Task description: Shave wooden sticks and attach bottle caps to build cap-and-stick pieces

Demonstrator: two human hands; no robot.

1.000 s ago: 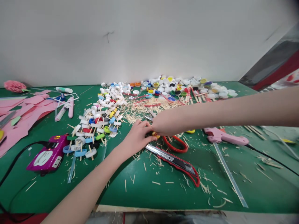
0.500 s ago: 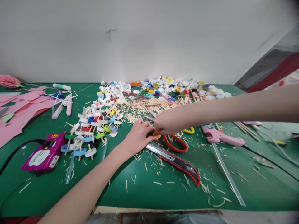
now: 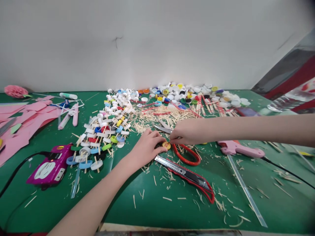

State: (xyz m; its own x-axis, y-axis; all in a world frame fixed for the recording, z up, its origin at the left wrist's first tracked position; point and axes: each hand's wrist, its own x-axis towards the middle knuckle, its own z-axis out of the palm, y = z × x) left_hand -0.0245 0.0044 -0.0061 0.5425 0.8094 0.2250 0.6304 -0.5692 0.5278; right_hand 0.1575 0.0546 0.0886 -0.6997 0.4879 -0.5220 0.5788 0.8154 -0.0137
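Note:
My left hand pinches a small yellow bottle cap against the table by its left edge. On the cap's other side, my right hand has its fingers pressed together close to the rim; what they hold, if anything, is hidden. Under the right hand lie scissors, their blades showing to its left and an orange-red handle loop below it. A red-edged utility knife rests just in front of both hands.
Left of my hands spreads a pile of bottle caps with wooden sticks through them. Loose caps and wood shavings lie behind. A pink glue gun is at right, a purple device and pink paper at left.
My right hand has drawn slightly right, baring more of the yellow cap. The left hand keeps hold of it. The whole view has shifted a little.

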